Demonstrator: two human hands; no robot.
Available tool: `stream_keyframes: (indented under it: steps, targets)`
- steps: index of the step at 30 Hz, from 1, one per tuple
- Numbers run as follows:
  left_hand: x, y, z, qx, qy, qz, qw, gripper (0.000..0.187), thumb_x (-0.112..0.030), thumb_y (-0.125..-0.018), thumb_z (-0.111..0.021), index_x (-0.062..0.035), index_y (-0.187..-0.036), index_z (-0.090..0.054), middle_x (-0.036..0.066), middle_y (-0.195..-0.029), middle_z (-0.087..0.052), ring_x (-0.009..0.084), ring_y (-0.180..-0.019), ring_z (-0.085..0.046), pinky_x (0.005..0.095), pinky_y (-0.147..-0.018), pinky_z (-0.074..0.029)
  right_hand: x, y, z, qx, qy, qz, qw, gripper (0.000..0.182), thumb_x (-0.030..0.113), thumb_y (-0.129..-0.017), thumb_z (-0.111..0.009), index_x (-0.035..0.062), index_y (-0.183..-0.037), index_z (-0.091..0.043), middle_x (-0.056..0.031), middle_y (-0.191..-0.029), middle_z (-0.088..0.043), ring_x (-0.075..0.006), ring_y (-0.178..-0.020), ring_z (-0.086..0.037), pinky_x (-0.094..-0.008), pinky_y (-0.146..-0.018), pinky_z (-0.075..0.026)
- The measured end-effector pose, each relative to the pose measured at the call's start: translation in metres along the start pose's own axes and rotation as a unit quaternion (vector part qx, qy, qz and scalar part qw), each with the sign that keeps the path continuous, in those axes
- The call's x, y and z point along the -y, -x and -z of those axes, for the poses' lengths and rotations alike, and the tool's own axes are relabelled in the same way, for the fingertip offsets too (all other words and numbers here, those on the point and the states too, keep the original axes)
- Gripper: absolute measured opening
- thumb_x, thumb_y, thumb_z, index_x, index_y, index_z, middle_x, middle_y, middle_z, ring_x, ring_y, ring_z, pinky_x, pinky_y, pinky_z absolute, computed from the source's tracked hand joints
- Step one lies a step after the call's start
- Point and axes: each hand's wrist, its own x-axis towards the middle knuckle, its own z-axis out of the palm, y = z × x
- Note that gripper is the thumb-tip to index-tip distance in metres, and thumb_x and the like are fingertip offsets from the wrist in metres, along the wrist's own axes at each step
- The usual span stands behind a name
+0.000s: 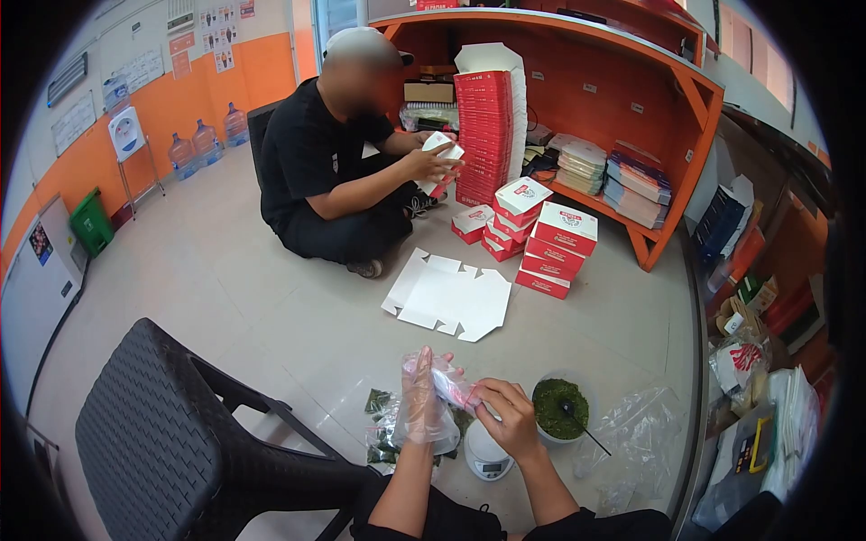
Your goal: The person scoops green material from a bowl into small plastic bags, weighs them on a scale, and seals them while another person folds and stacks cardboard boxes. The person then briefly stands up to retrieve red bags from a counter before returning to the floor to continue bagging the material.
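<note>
My left hand (422, 392), in a clear plastic glove, is closed around a small plastic bag (449, 382) with a pink edge. My right hand (511, 419) is bare and pinches the pink end of that bag. Whether the bag contains anything I cannot make out. Below the hands stands a white digital scale (488, 462), partly covered by my right hand. To the right is a bowl of green shredded or ground stuff (552, 408) with a black-handled spoon (577, 422) in it. Small packets of green stuff (379, 402) lie left of my gloved hand on clear plastic.
Ahead, a seated person (325, 171) holds a white-and-red box (442, 158). A flat white carton (451, 293) lies before them, beside stacked red boxes (559, 248). A black stool (171, 433) stands close on my left; crumpled clear plastic (636, 442) lies to my right.
</note>
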Motion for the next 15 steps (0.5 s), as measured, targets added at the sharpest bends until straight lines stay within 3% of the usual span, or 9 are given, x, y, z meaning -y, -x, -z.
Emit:
stream_keyframes:
  steps: [5,7,10,15]
  targets:
    - [0.008,0.003,-0.004,0.001,-0.023,0.007,1.000,0.029,-0.028,-0.092,-0.060,-0.0112,-0.107,-0.042,0.015,-0.098,-0.060,0.0263,-0.076,-0.064,0.0382,-0.062,-0.057,0.001,0.001,-0.006,-0.016,0.012,-0.045,0.999,0.022,-0.002,-0.068,-0.068,0.0000,-0.090,-0.064,-0.0111,-0.095,-0.064,-0.0270,-0.080,-0.065,-0.0354,-0.070,-0.051]
    - [0.005,0.010,-0.008,0.086,-0.006,0.035,0.996,0.035,-0.022,-0.092,-0.059,-0.0147,-0.117,-0.036,0.016,-0.108,-0.054,0.0287,-0.086,-0.063,0.0417,-0.067,-0.058,0.003,-0.001,-0.008,-0.036,0.014,-0.081,0.996,0.020,-0.004,-0.069,-0.067,-0.0004,-0.088,-0.063,-0.0119,-0.095,-0.064,-0.0275,-0.078,-0.065,-0.0330,-0.066,-0.052]
    - [0.004,0.009,-0.012,0.075,-0.031,0.016,0.997,0.045,-0.021,-0.092,-0.059,-0.0189,-0.125,-0.029,0.017,-0.113,-0.048,0.0322,-0.092,-0.061,0.0442,-0.071,-0.057,0.001,-0.001,-0.008,-0.042,-0.013,-0.097,0.994,0.021,-0.005,-0.071,-0.065,-0.0008,-0.092,-0.062,-0.0126,-0.095,-0.064,-0.0289,-0.079,-0.066,-0.0342,-0.068,-0.053]
    - [0.000,0.006,-0.005,0.084,0.019,0.044,0.995,0.053,-0.021,-0.090,-0.062,-0.0172,-0.128,-0.025,0.016,-0.111,-0.051,0.0322,-0.089,-0.063,0.0434,-0.071,-0.058,0.000,-0.010,0.006,-0.015,-0.106,-0.067,0.992,0.019,-0.002,-0.075,-0.067,-0.0009,-0.093,-0.064,-0.0119,-0.098,-0.064,-0.0266,-0.084,-0.066,-0.0328,-0.072,-0.053]
